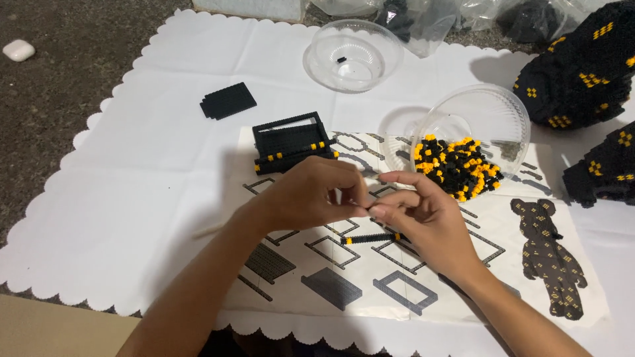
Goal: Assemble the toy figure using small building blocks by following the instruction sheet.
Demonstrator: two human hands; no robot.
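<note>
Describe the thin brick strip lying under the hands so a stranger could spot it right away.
Start at the printed instruction sheet spread on the white scalloped mat. Just below the left hand and right hand, the single-row strip of bricks lies flat on the sheet's diagrams. Unlike the framed stack above, it is one thin black line with yellow ends.

Left hand (317, 195) and right hand (423, 215) meet fingertip to fingertip above the instruction sheet (397, 277), pinching something too small to identify. A short black-and-yellow brick strip (372, 238) lies on the sheet just below the hands; a partly built black frame (291, 142) sits just beyond the left hand. Tilted clear bowl (489, 112) of black and yellow bricks (458, 166) lies near the right hand; white scalloped cloth (132, 198) covers the bench.
</note>
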